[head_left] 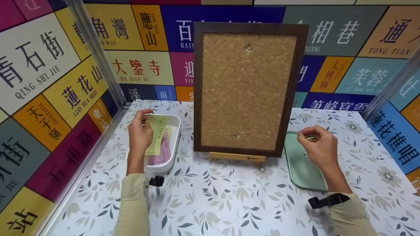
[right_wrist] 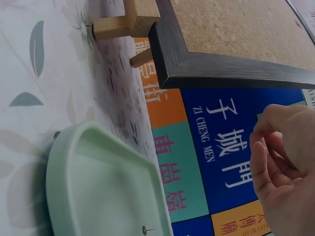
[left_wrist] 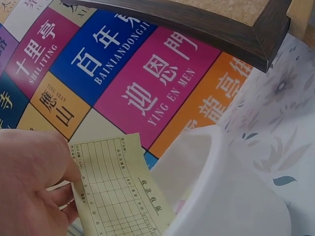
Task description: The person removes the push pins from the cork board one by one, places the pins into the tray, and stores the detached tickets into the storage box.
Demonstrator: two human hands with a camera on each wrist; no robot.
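My left hand pinches the edge of a yellow receipt slip at the white tray. The slip is printed with a grid and raised at an angle; a pink slip lies in the tray beside it. Above the light green tray my right hand has its fingers curled, thumb and index tips together. I cannot tell whether something tiny is between them. A small pin lies in the green tray. Between the hands a dark-framed cork board stands upright.
A wooden stand props the board from below. Floral cloth covers the table. Walls with coloured name panels rise behind and at both sides, with metal corner posts.
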